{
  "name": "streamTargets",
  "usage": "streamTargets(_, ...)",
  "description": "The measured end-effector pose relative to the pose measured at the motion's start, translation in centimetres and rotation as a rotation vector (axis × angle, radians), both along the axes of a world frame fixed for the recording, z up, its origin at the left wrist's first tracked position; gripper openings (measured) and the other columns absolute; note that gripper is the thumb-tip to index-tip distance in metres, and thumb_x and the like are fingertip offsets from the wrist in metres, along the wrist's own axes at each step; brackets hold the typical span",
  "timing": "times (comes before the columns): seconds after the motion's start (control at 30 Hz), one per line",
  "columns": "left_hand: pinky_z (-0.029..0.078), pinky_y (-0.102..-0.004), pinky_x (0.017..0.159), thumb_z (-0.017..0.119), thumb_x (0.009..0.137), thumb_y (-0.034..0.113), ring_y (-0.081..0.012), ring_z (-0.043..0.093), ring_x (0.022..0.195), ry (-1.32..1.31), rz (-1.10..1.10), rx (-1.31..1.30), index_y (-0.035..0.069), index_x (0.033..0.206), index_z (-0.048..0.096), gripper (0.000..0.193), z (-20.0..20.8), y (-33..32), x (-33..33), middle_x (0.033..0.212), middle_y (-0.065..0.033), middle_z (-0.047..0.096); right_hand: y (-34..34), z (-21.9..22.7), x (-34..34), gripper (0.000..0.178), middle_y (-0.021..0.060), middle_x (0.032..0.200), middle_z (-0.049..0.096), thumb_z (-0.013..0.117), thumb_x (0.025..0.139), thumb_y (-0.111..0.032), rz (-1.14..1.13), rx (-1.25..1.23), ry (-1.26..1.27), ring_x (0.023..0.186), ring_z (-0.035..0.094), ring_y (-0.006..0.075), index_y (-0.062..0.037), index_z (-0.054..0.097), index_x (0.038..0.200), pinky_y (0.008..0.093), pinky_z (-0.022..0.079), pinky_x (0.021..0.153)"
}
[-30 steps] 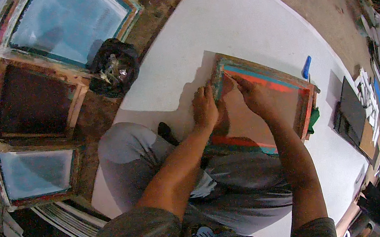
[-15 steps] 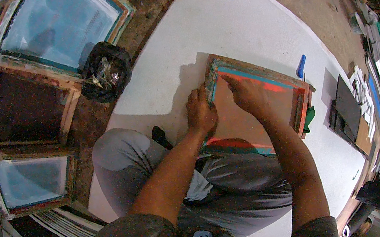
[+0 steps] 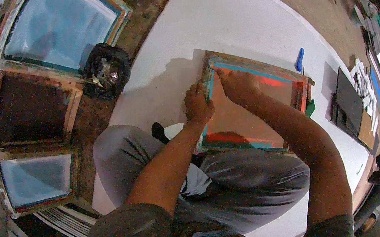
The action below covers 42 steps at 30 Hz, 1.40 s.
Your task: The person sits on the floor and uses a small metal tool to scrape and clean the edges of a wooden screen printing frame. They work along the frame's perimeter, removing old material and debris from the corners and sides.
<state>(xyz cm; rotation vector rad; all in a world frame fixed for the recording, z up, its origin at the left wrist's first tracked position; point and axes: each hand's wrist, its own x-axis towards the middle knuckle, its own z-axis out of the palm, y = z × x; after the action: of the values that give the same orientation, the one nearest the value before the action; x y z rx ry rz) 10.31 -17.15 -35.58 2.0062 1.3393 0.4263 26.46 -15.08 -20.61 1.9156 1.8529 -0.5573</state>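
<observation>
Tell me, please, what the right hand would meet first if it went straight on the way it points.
Pointing up and left, the right hand would probably meet the wooden frame first, at its far left corner; depth is unclear.

Two hands [image 3: 198,103], one bag [image 3: 105,66], one blue tool [image 3: 300,59] and four, perhaps five, frames [image 3: 257,65] show.
</observation>
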Motion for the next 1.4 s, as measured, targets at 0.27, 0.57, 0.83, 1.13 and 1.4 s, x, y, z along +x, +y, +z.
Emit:
streamTargets(0.27,0.044,-0.0530,0.105,0.072,0.080,0.012,-0.0437,0.052,0.121,-0.019,0.026,-0.030,-0.005,0.147,0.042,0.075,3.7,-0.1,-0.1,0.130,-0.0250,0.053,-2.5,-3.5,1.8,0.059,0.0223,0.095,0.072,0.055,0.098,-0.012,0.020,0.189,0.051,0.085,0.074,0.0381,-0.0198,0.042,0.155,0.0533,0.060,0.067)
streamTargets(0.57,0.045,-0.0551,0.101,0.072,0.078,0.008,-0.0453,0.054,0.117,0.007,-0.005,-0.068,-0.006,0.142,0.047,0.070,0.8,0.1,-0.2,0.128,-0.0259,0.055,-0.2,-0.6,-1.3,0.045,0.0175,0.094,0.074,0.057,0.096,-0.012,0.120,0.076,-0.133,0.082,0.076,0.0303,-0.0070,0.052,0.140,0.0466,0.062,0.065)
streamTargets(0.83,0.046,-0.0553,0.099,0.074,0.075,0.008,-0.0464,0.055,0.114,-0.038,0.019,-0.017,-0.005,0.143,0.046,0.075,0.5,-0.3,0.5,0.127,-0.0261,0.055,-1.3,-3.0,1.0,0.039,0.0200,0.094,0.074,0.053,0.099,-0.011,0.071,0.321,0.144,0.085,0.073,0.0383,-0.0080,0.061,0.137,0.0515,0.060,0.075)
streamTargets(1.13,0.046,-0.0545,0.101,0.071,0.079,0.012,-0.0451,0.054,0.116,-0.052,0.004,0.031,-0.004,0.144,0.045,0.072,-0.8,0.3,0.5,0.130,-0.0247,0.055,-1.9,-1.5,2.4,0.042,0.0181,0.108,0.075,0.056,0.104,-0.013,-0.410,0.202,0.983,0.093,0.071,0.0274,-0.0071,0.058,0.145,0.0436,0.056,0.087)
streamTargets(1.4,0.046,-0.0526,0.104,0.073,0.083,0.028,-0.0446,0.054,0.119,-0.094,0.066,0.036,-0.002,0.145,0.047,0.074,1.5,-0.1,0.3,0.130,-0.0235,0.057,-3.4,-5.6,3.6,0.041,0.0153,0.127,0.071,0.056,0.104,-0.015,-0.559,0.181,1.093,0.110,0.068,0.0261,-0.0075,0.058,0.144,0.0424,0.054,0.096)
